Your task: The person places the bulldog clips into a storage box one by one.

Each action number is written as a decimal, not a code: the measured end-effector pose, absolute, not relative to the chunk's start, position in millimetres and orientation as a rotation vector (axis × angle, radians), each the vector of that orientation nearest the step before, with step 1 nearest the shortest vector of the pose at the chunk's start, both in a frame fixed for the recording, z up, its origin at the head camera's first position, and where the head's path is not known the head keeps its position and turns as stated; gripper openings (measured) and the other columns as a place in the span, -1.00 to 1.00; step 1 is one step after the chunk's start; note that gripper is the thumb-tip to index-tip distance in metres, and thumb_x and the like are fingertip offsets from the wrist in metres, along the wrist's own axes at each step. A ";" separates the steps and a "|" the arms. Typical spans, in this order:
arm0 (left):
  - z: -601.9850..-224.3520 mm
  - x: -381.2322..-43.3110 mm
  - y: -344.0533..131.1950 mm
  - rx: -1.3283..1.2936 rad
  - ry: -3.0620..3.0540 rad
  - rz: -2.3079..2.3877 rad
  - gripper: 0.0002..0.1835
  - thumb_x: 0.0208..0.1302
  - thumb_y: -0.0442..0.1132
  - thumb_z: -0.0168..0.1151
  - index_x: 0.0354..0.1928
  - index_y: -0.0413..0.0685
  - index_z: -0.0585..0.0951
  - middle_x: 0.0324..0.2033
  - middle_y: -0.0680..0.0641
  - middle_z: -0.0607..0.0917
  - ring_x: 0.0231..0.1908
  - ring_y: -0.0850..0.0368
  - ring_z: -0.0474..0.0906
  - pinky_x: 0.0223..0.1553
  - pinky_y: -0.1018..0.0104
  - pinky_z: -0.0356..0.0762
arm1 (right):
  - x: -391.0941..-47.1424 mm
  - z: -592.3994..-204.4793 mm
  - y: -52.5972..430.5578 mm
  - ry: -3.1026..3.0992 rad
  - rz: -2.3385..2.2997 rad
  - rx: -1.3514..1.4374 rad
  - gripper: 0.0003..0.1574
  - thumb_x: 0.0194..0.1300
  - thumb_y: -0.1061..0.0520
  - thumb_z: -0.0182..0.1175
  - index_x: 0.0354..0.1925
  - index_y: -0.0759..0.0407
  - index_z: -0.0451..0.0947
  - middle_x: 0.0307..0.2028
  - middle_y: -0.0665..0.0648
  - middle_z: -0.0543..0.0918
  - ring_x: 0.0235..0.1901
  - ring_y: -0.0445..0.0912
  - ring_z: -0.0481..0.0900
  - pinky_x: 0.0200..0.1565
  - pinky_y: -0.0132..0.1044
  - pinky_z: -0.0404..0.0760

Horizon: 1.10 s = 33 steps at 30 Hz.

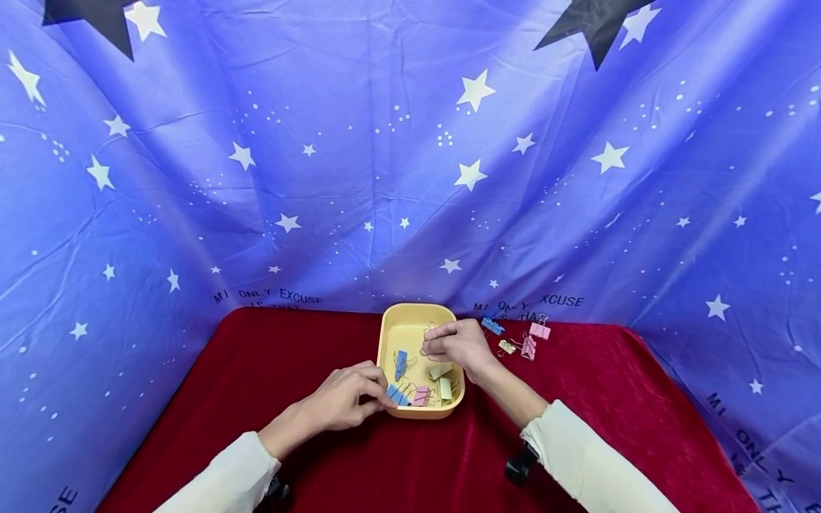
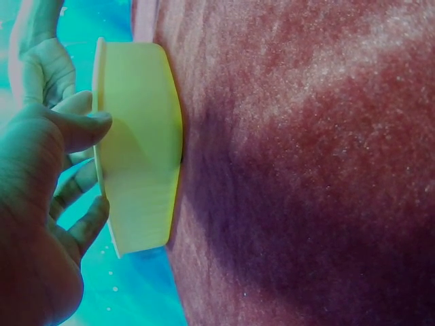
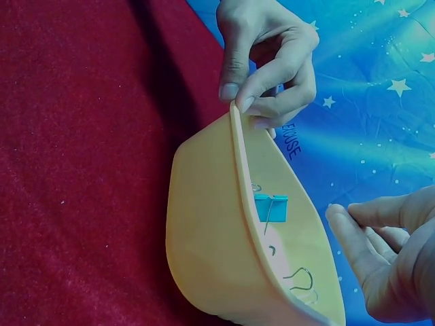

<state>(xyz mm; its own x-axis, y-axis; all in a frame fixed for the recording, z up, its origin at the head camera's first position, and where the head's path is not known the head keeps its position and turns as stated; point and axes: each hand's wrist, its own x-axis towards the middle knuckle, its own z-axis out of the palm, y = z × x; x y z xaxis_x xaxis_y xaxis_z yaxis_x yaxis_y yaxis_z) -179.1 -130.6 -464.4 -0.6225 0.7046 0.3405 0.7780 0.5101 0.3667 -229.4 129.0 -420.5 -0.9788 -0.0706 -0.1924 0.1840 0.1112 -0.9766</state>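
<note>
A yellow plastic box (image 1: 403, 320) with rounded corners holds several binder clips. My left hand (image 1: 351, 395) pinches its near-left rim between thumb and fingers; the left wrist view shows the thumb (image 2: 88, 129) against the outer wall. Over the box's right side is my right hand (image 1: 458, 345), fingers extended and nothing visible between them in the right wrist view (image 3: 387, 251). A thin wire loop shows by its fingertips in the head view. Inside the box are a blue clip (image 1: 400, 364), another blue clip (image 1: 397, 395), a pink clip (image 1: 420, 396) and pale yellow clips (image 1: 445, 388).
Right of the box, on the dark red cloth (image 1: 545, 427), lie a blue binder clip (image 1: 492, 325), a yellow one (image 1: 507, 346) and two pink ones (image 1: 540, 330). A blue star-printed curtain (image 1: 385, 178) rises behind and along both sides.
</note>
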 end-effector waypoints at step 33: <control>-466.1 -180.1 -129.3 -1.291 -2.581 -0.742 -0.79 0.24 -0.21 0.49 -0.20 0.38 0.87 -0.34 0.35 0.59 -0.17 0.44 0.48 -0.28 0.58 0.47 | -230.3 -420.8 190.5 2.181 -2.028 0.162 -0.58 0.15 0.45 0.41 0.01 0.56 0.65 -0.36 0.22 0.82 -0.32 -0.06 0.83 -0.14 -0.19 0.78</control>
<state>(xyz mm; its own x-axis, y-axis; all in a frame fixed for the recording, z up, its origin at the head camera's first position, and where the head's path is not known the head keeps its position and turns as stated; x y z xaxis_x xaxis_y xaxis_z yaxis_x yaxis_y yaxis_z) -180.1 -129.3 -466.1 -0.6142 0.7054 0.3538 0.7856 0.5040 0.3589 -230.3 190.5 -420.8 -0.9815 -0.0287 -0.1896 0.1870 0.0754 -0.9795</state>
